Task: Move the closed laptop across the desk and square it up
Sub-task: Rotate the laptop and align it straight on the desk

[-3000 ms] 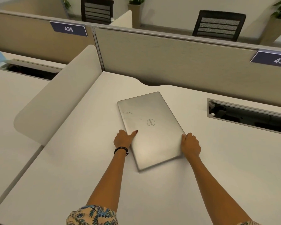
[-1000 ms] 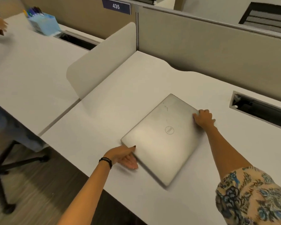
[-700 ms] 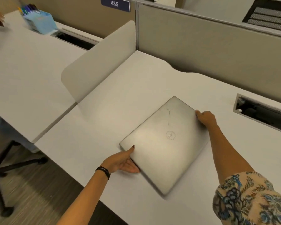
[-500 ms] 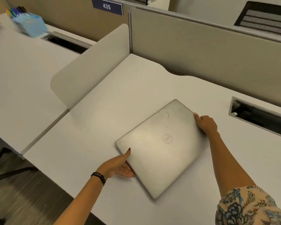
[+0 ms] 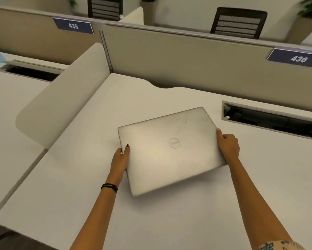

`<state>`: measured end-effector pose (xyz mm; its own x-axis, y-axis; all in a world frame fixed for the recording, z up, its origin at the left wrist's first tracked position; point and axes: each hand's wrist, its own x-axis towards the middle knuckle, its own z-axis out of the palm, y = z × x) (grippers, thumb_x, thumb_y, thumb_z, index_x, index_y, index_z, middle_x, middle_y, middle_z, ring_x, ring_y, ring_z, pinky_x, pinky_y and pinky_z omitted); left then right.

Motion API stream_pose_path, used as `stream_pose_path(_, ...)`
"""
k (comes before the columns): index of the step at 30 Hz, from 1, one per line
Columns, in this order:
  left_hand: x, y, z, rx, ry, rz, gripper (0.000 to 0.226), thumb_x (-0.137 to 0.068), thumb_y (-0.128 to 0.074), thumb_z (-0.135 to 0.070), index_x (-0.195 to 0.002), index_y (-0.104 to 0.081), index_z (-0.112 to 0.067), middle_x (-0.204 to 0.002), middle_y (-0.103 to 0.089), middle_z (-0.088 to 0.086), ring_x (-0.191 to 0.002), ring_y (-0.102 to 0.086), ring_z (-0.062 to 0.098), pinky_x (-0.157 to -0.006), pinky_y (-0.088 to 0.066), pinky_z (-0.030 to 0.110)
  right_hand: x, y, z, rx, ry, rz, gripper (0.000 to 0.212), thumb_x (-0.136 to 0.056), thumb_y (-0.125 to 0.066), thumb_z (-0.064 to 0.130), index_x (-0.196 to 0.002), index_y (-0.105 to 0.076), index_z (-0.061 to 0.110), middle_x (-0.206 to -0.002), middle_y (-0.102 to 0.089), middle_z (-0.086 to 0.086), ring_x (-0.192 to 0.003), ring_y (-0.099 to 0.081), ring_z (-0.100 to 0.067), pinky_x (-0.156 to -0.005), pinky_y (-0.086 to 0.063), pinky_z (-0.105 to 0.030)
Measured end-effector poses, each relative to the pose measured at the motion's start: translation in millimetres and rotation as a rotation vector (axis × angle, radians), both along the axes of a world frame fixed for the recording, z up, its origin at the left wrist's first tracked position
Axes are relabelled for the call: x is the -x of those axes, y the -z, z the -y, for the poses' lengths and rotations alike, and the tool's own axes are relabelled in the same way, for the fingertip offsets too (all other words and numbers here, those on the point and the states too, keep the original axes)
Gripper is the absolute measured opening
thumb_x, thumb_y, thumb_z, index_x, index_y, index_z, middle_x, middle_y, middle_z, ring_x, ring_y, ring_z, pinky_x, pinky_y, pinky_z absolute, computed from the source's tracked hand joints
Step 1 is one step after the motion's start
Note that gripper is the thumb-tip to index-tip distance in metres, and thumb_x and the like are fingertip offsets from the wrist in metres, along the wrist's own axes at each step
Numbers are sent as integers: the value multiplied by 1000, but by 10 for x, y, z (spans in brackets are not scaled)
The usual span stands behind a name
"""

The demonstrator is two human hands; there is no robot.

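Here the closed laptop [image 5: 170, 150] lies flat on the white desk [image 5: 79, 186], just in front of the cable slot [image 5: 272, 119] and to its left, its long edges skewed from the slot's line. The left hand [image 5: 120, 160] grasps the laptop's left short edge, thumb over the lid; the right hand [image 5: 228, 144] clasps the right short edge. The shell looks like smooth metal: stiff, moderately heavy, likely to slide easily on the desk, and prone to scratching. Holding both short edges seems sound, since it allows a controlled turn until the back edge runs parallel to the slot.
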<state>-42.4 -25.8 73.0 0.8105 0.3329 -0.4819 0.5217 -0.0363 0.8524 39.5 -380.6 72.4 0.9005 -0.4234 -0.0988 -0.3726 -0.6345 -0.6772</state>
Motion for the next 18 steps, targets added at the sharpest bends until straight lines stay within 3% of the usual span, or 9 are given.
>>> stream_pose_path(2, -10, -85, 88, -31, 44, 47, 28, -93, -44, -50, -90, -53, -24, -96, -60, 0, -93, -59, 22, -85, -52, 39, 180, -101, 149, -34, 52, 44, 56, -95, -38, 47, -53, -39, 10, -54, -44, -6, -50, -41, -17, -59, -35, -28)
stream_pose_path(4, 0, -147, 204, -59, 87, 79, 37, -93, -44, -51, -94, -56, -17, -100, -61, 5, -94, -60, 24, -90, -51, 42, 396, -179, 309, -57, 101, 66, 55, -95, -38, 46, -54, -41, 10, -55, -45, -6, -51, -41, -17, -57, -35, -26)
stream_pose_path(6, 29, -175, 350, -82, 126, 110, 44, -93, -44, -52, -94, -56, -10, -95, -61, 7, -89, -60, 24, -83, -52, 39, 634, -223, 474, -70, 147, 73, 55, -95, -39, 44, -52, -39, 12, -54, -44, -5, -50, -40, -16, -54, -33, -24)
stream_pose_path(12, 223, -152, 892, -170, 236, 188, 46, -90, -46, -56, -69, -44, -15, -66, -51, -2, -59, -48, 13, -54, -37, 24, 1418, -272, 979, -82, 308, 29, 55, -94, -41, 38, -47, -27, 12, -48, -34, -4, -47, -32, -20, -49, -26, -28)
stream_pose_path(14, 314, -113, 1071, -197, 266, 209, 48, -89, -47, -56, -65, -36, -16, -60, -42, -3, -55, -39, 13, -53, -31, 25, 1689, -239, 1132, -87, 354, 10, 56, -94, -41, 37, -47, -26, 12, -48, -34, -4, -47, -32, -20, -49, -26, -29)
stream_pose_path(18, 510, 28, 1374, -224, 352, 199, 47, -90, -48, -54, -67, -38, -14, -61, -40, -1, -57, -38, 15, -55, -30, 27, 2179, -117, 1383, -99, 435, -42, 55, -95, -40, 36, -48, -27, 12, -49, -35, -5, -47, -34, -21, -51, -27, -30)
